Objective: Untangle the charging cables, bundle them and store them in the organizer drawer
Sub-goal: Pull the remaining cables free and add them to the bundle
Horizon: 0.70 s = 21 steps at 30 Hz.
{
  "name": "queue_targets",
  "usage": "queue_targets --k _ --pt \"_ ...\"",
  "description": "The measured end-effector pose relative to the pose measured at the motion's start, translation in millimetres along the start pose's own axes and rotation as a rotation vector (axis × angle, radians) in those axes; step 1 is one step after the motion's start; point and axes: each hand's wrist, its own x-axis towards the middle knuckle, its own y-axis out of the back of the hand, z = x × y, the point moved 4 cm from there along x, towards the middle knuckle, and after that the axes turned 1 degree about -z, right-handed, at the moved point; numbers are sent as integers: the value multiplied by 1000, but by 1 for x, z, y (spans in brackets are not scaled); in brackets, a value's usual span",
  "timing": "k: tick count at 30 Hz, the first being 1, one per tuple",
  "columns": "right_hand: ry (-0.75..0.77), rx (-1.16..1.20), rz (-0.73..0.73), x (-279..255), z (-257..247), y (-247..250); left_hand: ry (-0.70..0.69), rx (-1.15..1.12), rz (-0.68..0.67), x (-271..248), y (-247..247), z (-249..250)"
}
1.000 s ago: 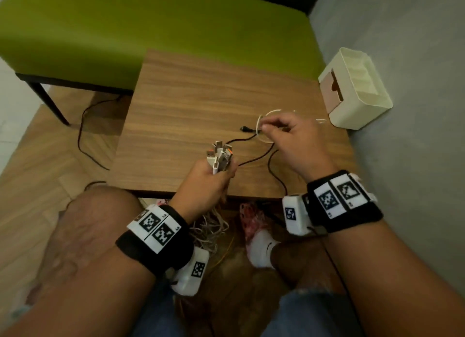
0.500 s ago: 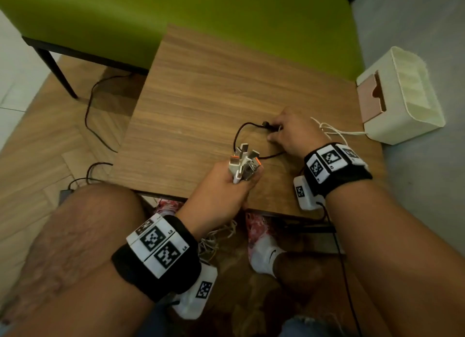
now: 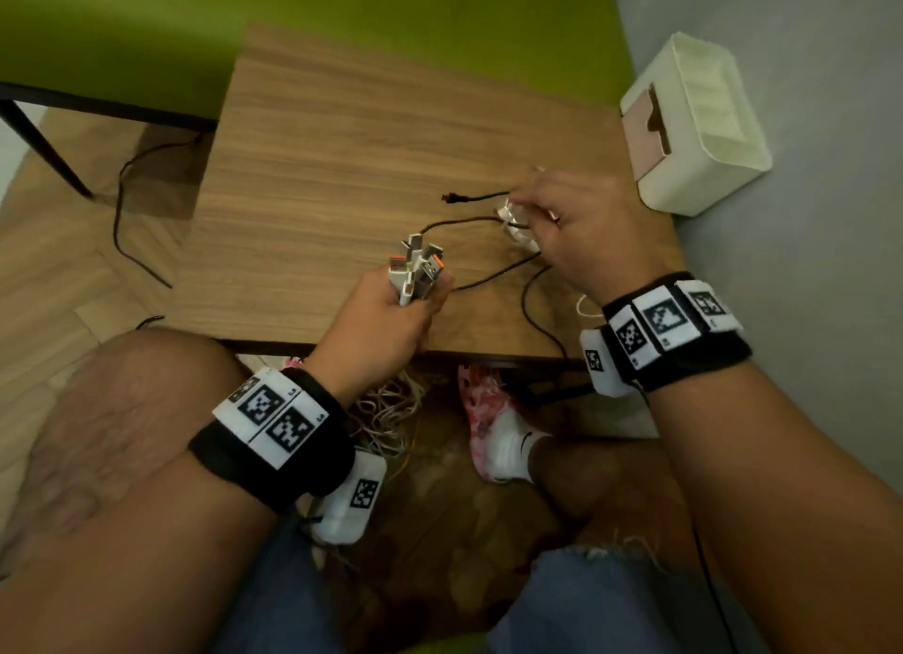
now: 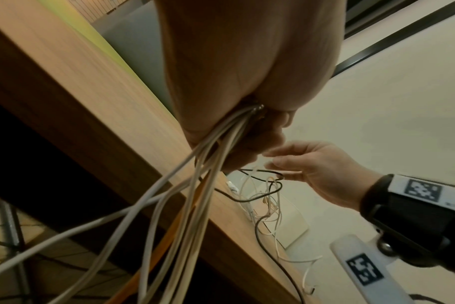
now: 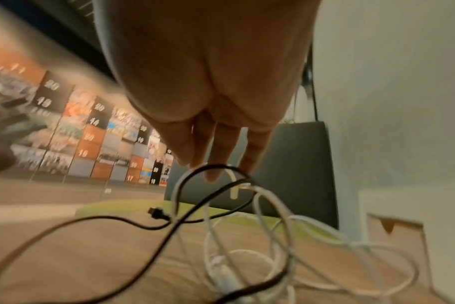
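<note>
My left hand [image 3: 408, 306] grips a bunch of USB plugs [image 3: 416, 266] upright above the table's near edge. Their white and orange cables [image 4: 192, 185] hang down from the fist below the table. My right hand [image 3: 535, 209] hovers near the table's right side, fingers [image 5: 216, 164] nearly straight. A black cable [image 5: 133, 223] and thin white cable loops [image 5: 270, 242] rise from the table to these fingertips. The black cable's free plug [image 3: 447, 197] lies left of that hand. The cream organizer [image 3: 703, 116], with its pink drawer front [image 3: 647, 135], stands on the floor beside the table's right corner.
The small wooden table [image 3: 366, 155] stands in front of a green bench [image 3: 244, 23]. A tangle of white cables [image 3: 386, 409] lies on the floor under the table by my feet. Another black cord [image 3: 122, 204] trails on the floor at the left. A grey wall is on the right.
My right hand has risen off the table with the white and black loops on its fingertips, and the black plug now lies straight to its left. The left hand keeps its grip on the plugs.
</note>
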Motion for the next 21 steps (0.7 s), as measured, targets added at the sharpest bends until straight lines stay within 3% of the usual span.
queue_targets --k 2,5,9,11,15,17,21 --pt "25 -197 -5 -11 -9 14 -9 20 4 -2 -1 -1" --pt "-91 -312 -54 -33 -10 27 -19 27 3 -6 -2 -1" --pt "-592 -269 -603 -74 12 4 -12 40 -18 -9 -4 1" --pt "-681 -264 -733 -93 16 -11 -18 38 -29 -10 -5 1" --pt "-673 -190 -652 -102 14 -27 -24 60 -23 -11 -3 0" --pt "-746 -31 -577 -95 14 -28 -31 71 -18 -11 0 1" --pt "-908 450 -220 -66 8 -16 -57 65 24 -7 7 1"
